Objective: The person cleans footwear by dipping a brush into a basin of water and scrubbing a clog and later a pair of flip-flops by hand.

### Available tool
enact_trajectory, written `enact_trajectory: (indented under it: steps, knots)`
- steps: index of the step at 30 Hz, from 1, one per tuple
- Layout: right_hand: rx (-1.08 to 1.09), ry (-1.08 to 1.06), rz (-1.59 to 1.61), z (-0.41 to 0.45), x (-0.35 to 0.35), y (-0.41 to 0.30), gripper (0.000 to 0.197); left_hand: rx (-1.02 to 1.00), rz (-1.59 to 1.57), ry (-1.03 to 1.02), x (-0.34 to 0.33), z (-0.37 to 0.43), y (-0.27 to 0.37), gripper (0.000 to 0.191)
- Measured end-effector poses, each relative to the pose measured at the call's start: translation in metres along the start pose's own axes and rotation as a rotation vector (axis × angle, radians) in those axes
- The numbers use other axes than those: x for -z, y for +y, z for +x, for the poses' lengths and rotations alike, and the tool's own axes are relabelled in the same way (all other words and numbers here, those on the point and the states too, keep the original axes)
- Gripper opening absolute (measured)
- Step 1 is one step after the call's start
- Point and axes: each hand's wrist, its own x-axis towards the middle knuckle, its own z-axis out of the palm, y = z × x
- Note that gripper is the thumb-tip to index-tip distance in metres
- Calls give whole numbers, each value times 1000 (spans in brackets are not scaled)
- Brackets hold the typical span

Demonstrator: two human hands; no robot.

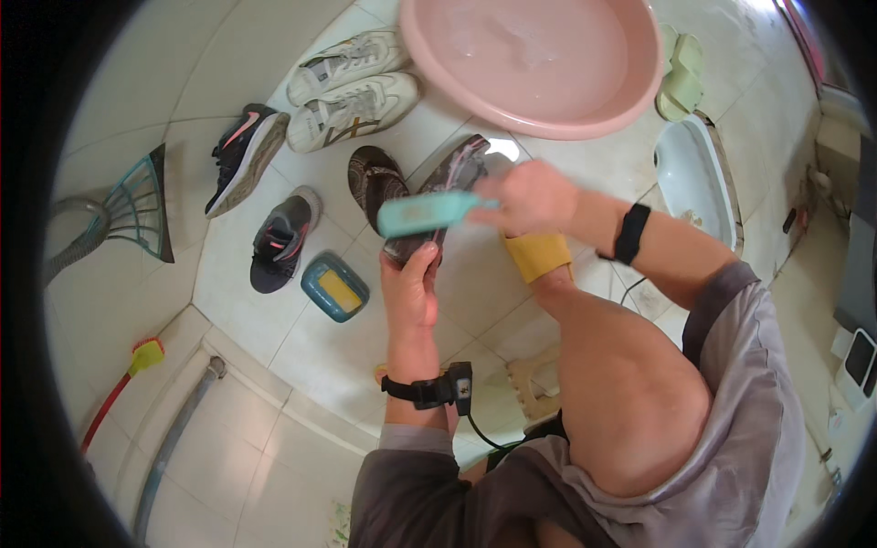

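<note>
My left hand [414, 288] grips one end of a dark patterned flip-flop [455, 168] with a pink strap or stripe, held out over the tiled floor. In my blurred right hand [527, 198] is the handle of a turquoise brush [428, 214], which lies across the flip-flop; its bristles are hidden. Beyond my left hand, a second dark patterned flip-flop [375, 178] rests on the tiles. Left of my wrist sits a dark teal soap box [314, 281] with a yellow bar of soap [340, 292] in it.
A pink basin [445, 82] of cloudy water stands ahead. White sneakers [356, 109], a dark sneaker [246, 161] and a grey-black sneaker [284, 240] are at left. Green slippers [682, 79] and a squat toilet [692, 164] are at right. A red-handled brush [147, 355] is by the left wall.
</note>
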Motion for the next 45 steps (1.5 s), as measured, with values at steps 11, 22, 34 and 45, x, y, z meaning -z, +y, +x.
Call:
enact_trajectory:
  steps: [11,22,34,45]
  knots:
    - [67,-128,-30,-12,1,-23,38,35,40,37,7,-6,-11,49]
    - [-352,145,49,-21,-15,25,45,26,83,126,-8,-7,-23,48]
    - [-570,51,464,-27,-25,72,52,22,30,213,-2,-17,-40,49]
    - [-484,62,363,-30,-29,50,51,51,34,200,15,-17,-49,49]
